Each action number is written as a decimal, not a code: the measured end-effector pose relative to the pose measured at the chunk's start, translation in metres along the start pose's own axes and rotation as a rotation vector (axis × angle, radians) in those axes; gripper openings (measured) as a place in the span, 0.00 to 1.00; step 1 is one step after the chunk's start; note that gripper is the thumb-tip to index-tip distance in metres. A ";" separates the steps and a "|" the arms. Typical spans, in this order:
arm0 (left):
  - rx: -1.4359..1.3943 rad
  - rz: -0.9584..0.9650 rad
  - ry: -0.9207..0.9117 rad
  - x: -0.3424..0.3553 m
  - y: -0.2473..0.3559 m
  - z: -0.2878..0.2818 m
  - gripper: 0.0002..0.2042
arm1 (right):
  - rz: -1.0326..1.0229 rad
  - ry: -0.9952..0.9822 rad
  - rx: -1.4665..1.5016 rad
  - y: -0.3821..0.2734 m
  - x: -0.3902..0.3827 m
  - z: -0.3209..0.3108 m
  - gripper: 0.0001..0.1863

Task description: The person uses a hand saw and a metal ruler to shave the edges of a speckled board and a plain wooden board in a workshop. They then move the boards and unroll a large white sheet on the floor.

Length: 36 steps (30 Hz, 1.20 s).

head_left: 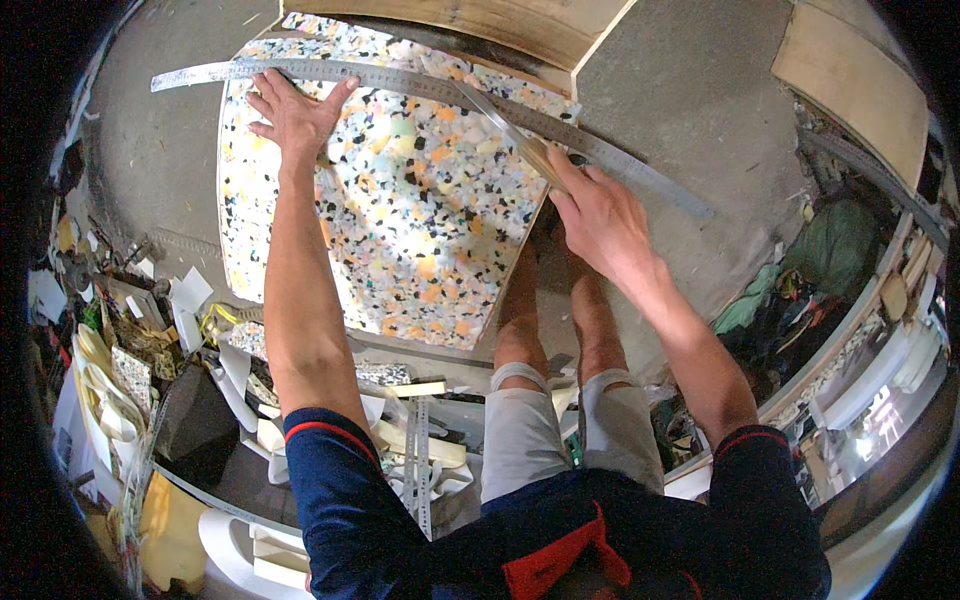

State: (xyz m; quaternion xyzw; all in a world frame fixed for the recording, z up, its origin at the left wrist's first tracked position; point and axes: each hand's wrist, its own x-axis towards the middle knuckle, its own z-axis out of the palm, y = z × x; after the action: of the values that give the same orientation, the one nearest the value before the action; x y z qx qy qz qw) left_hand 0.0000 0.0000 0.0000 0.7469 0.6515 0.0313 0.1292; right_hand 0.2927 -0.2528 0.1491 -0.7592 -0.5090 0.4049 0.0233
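Right grip [605,220], head view: clamped on tan handle of knife [537,158], blade pointing forward-left over metal ruler [410,80]. Left grip [305,118]: fingers spread apart, pressed on ruler and foam. Speckled foam sheet [410,210] lies under left grip, extending toward right grip; ruler's far end passes beyond right grip, over grey floor [690,100].

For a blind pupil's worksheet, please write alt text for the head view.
A person's right hand holds a light-brown-handled metal knife at the edge of a long silver metal ruler, which lies across a multicoloured speckled foam sheet; the spread left hand rests on sheet and ruler. White and yellowish scraps lie jumbled at lower left.
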 end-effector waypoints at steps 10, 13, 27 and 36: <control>-0.151 0.050 -0.067 -0.104 0.109 0.035 0.62 | -0.130 0.176 0.031 -0.003 0.032 0.017 0.26; -0.161 0.022 -0.046 -0.110 0.126 0.033 0.60 | -0.117 0.183 0.022 0.014 0.003 0.006 0.27; -0.076 0.036 0.005 -0.111 0.122 0.047 0.61 | -0.099 0.154 0.099 0.038 0.012 0.011 0.25; -0.107 0.025 -0.030 -0.110 0.122 0.045 0.62 | -0.147 0.156 0.072 0.068 -0.018 0.001 0.26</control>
State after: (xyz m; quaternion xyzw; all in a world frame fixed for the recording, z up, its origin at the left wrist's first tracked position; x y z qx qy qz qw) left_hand 0.1107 -0.1293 -0.0014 0.7473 0.6376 0.0566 0.1781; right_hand 0.3406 -0.3002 0.1284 -0.7479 -0.5448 0.3599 0.1199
